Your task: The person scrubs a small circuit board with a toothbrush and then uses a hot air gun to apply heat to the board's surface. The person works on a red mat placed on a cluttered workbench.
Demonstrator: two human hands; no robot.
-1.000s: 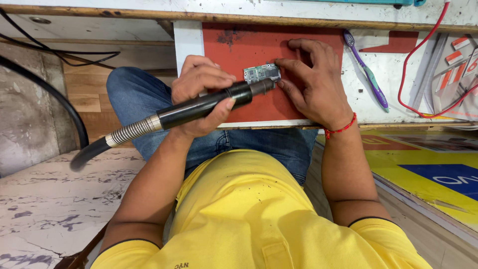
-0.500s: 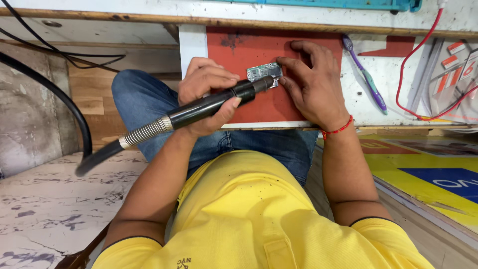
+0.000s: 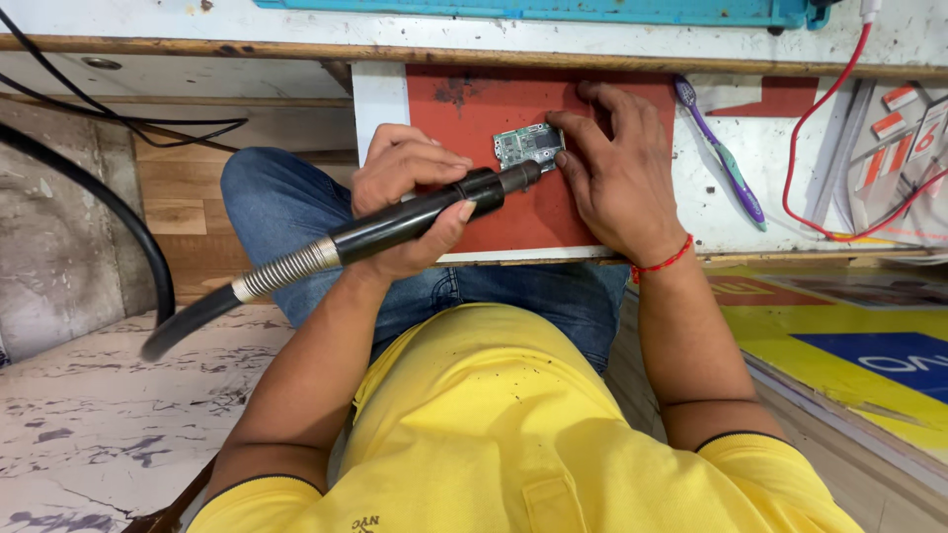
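Left hand: fingers clamped round a black hot-air wand, nozzle tip at the lower edge of the circuit board. Right hand: fingers together, pressing the board's right side flat on the red mat. Beside, on the bench: purple toothbrush, red wire.

Flat yellow sign w/ a blue panel and white lettering lies at lower right by the bench edge, a smaller red-and-yellow label strip beside it, and white cards w/ red labels sit on the bench top at far right.
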